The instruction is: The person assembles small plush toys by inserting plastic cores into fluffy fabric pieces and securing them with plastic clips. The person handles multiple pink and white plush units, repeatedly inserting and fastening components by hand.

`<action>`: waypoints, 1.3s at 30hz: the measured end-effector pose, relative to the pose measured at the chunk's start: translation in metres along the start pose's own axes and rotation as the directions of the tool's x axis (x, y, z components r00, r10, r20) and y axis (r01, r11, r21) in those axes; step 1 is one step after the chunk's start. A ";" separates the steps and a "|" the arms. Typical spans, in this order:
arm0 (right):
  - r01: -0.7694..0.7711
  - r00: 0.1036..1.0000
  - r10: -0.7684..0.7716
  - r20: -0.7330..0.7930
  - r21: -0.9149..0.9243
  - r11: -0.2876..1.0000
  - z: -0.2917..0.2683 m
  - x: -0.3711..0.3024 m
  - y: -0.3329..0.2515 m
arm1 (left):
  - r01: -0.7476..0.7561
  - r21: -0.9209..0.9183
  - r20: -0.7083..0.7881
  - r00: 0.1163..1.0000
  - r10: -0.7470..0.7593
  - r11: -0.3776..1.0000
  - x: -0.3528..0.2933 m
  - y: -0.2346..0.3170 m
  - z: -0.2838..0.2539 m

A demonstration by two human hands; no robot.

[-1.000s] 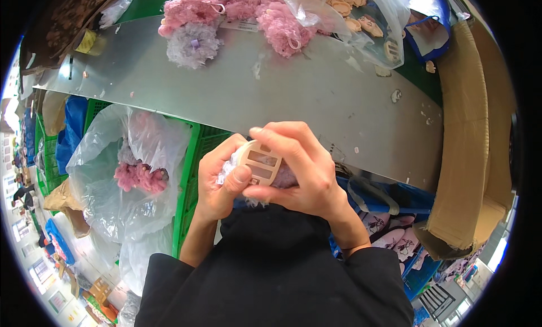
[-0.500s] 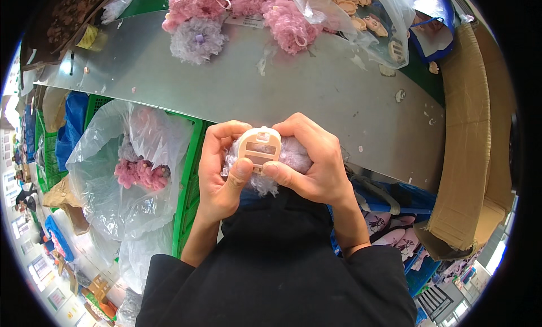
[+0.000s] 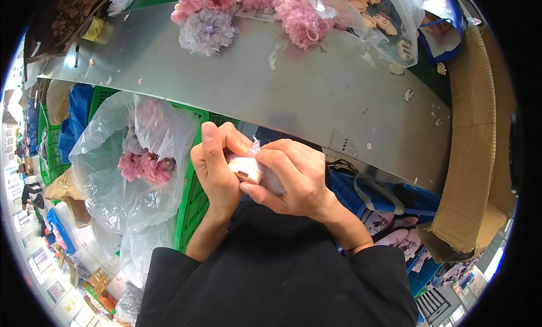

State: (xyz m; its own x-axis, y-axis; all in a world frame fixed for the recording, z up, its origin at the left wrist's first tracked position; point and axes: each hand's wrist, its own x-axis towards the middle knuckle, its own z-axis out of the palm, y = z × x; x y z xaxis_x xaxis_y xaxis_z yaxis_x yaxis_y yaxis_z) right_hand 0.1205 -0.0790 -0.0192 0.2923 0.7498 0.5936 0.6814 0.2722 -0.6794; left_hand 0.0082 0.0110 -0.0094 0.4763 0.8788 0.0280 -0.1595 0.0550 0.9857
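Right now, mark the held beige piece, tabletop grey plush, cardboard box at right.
Held beige piece (image 3: pixel 247 168), head view, exposed face.
Tabletop grey plush (image 3: pixel 205 39), head view, fluffy middle.
Cardboard box (image 3: pixel 472 129), head view, tall side panel.

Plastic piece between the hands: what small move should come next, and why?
Probably the left hand should lower its thumb onto the plastic piece to steady it: that thumb stands raised clear of it, while the right hand has its thumb at the piece's lower edge.
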 end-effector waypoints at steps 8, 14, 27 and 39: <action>0.060 0.986 -0.067 -0.155 -0.044 0.997 0.010 0.000 -0.003 | -0.033 -0.027 -0.017 0.999 0.033 0.999 0.000 0.009 0.002; 0.078 0.993 -0.087 -0.078 -0.106 0.991 0.006 -0.004 -0.007 | 0.006 -0.239 0.052 0.999 0.007 0.971 -0.005 0.003 0.003; 0.153 0.981 -0.147 -0.130 0.038 0.988 -0.005 -0.011 -0.001 | 0.194 -0.286 0.244 0.962 -0.125 0.938 -0.019 -0.001 0.013; -0.184 0.963 0.222 -0.155 0.227 0.956 -0.031 0.001 0.012 | -0.138 0.152 0.061 0.990 0.130 0.979 -0.006 0.016 0.048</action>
State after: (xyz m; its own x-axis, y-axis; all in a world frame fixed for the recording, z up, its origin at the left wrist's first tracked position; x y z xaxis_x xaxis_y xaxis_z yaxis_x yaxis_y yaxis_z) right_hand 0.1496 -0.0938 -0.0132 0.5363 0.6889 0.4877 0.4454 0.2598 -0.8568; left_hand 0.0443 -0.0167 0.0142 0.5036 0.8478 0.1664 -0.0908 -0.1396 0.9860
